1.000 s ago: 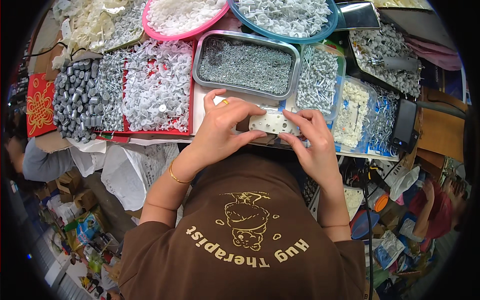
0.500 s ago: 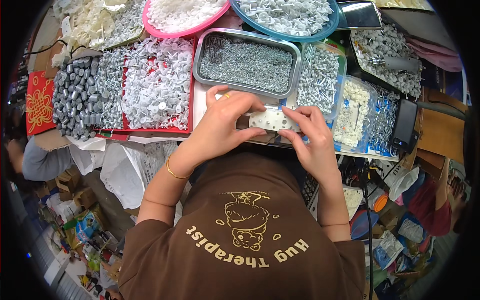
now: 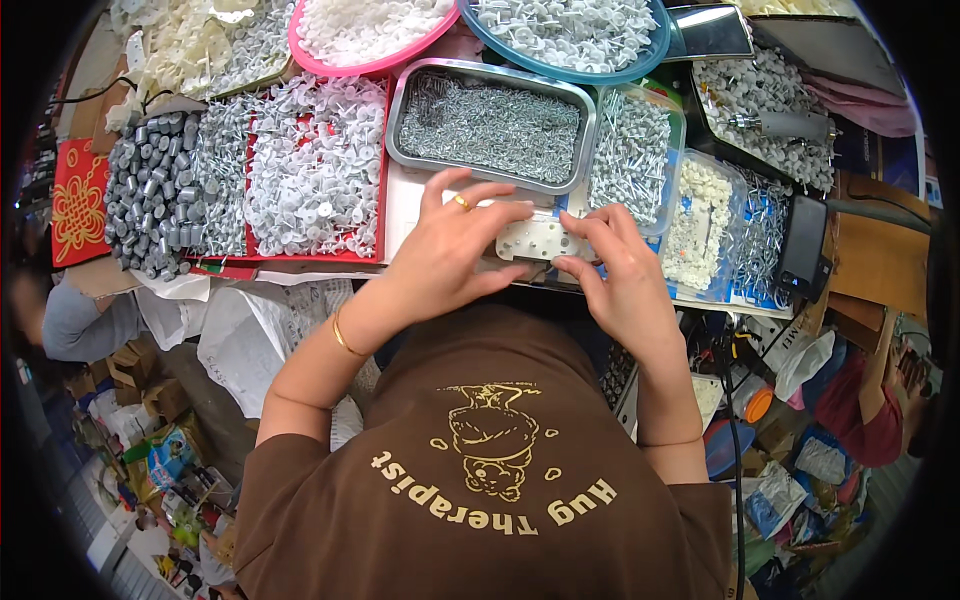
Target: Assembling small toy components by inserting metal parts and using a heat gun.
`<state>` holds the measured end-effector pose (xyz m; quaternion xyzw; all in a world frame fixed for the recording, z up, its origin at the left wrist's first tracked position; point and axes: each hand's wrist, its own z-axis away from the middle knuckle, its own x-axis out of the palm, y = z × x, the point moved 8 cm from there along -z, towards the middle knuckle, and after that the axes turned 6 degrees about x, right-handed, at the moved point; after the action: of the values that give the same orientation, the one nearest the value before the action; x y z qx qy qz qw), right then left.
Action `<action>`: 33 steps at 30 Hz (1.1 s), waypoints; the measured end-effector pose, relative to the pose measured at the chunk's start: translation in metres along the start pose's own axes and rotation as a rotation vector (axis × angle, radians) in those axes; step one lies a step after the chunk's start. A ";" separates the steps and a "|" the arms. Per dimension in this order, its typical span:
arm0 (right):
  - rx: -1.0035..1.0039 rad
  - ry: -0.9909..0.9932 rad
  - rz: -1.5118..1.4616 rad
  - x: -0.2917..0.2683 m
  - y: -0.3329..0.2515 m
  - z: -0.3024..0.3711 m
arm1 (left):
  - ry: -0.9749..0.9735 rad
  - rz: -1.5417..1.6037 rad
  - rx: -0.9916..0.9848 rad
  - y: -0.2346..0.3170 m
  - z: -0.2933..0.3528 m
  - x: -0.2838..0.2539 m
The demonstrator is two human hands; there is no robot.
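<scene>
A small white plastic plate with holes and knobs [image 3: 528, 240] is at the near edge of the worktop, between my hands. My right hand [image 3: 625, 268] pinches its right end, with the index finger at the far edge and the thumb at the near one. At the left end, my left hand [image 3: 447, 245] holds its thumb and index finger apart around the plate, the fingertips just off its edges. What lies under the plate is mostly hidden. Beyond it stands a metal tray of small screws [image 3: 490, 130].
To the left are a red box of white-capped nails [image 3: 315, 190] and a pile of grey metal plugs [image 3: 155, 190]. Pink [image 3: 375, 70] and teal [image 3: 570, 75] bowls stand at the back. A clear tub of pale small parts [image 3: 697, 225] and a black device [image 3: 804, 250] sit right.
My left hand has drawn slightly left, its thumb and fingers spreading off the plate. The right hand keeps its pinch, and the plate has shifted very little.
</scene>
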<state>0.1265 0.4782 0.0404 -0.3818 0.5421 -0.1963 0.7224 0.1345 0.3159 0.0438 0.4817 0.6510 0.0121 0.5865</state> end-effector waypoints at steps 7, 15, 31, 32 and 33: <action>0.027 -0.011 0.031 -0.003 0.001 -0.005 | 0.210 -0.092 0.025 0.004 0.019 0.024; 0.055 -0.162 0.018 -0.001 0.013 0.000 | 0.154 0.100 -0.102 -0.004 0.011 0.008; -0.157 0.270 0.225 0.026 0.003 0.044 | 0.192 -0.133 0.099 0.001 0.015 0.016; -0.179 0.241 0.173 0.029 0.002 0.046 | 0.155 -0.093 0.098 -0.001 0.012 0.014; -0.175 0.246 0.176 0.031 0.001 0.046 | 0.116 -0.060 0.093 -0.003 0.012 0.013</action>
<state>0.1799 0.4729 0.0251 -0.3672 0.6729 -0.1297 0.6289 0.1440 0.3155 0.0283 0.4870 0.6980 -0.0076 0.5249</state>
